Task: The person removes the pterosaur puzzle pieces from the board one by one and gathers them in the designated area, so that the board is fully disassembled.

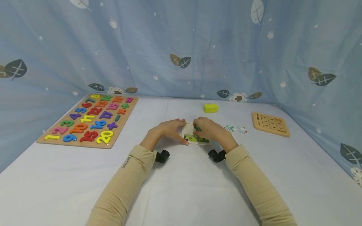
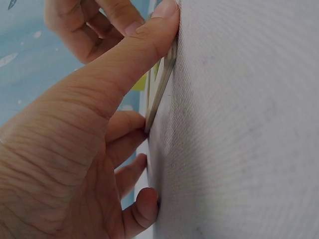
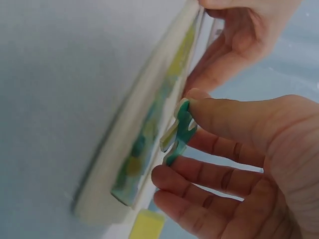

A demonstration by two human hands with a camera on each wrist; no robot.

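Note:
A small wooden puzzle board (image 1: 188, 129) lies on the white table, with green and yellow picture pieces (image 1: 192, 138) along its near side and bare wood beyond them. My left hand (image 1: 171, 129) holds the board at its left side, thumb at the near edge and fingers along the left edge. Over the board's right half, my right hand (image 1: 208, 128) pinches a green puzzle piece (image 3: 183, 130) between thumb and fingers. That piece is tilted and close over the board in the right wrist view. Two loose puzzle pieces (image 1: 242, 130) lie to the right of my right hand.
A large board of coloured numbers (image 1: 113, 142) lies on the left. Behind the puzzle stands a yellow block (image 1: 210, 108). At the right is a small wooden number board (image 1: 271, 124). A blue curtain (image 1: 158, 47) closes off the table's back and sides.

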